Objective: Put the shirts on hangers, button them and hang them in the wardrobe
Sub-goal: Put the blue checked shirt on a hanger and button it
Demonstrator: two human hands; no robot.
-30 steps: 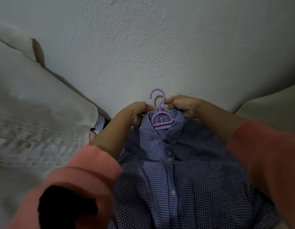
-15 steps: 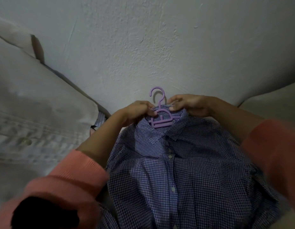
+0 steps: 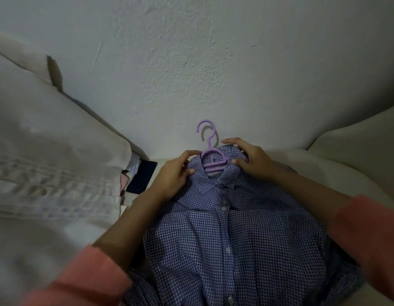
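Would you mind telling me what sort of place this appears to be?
Probably a bedroom or similar domestic room: a checked shirt on a purple hanger lies on a pale soft surface against a plaster wall, with folded clothes nearby.

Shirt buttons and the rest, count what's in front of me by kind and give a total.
Checked shirt: 1
Purple hanger: 1
Visible buttons: 4
Hands, left and right: 2
Total: 8
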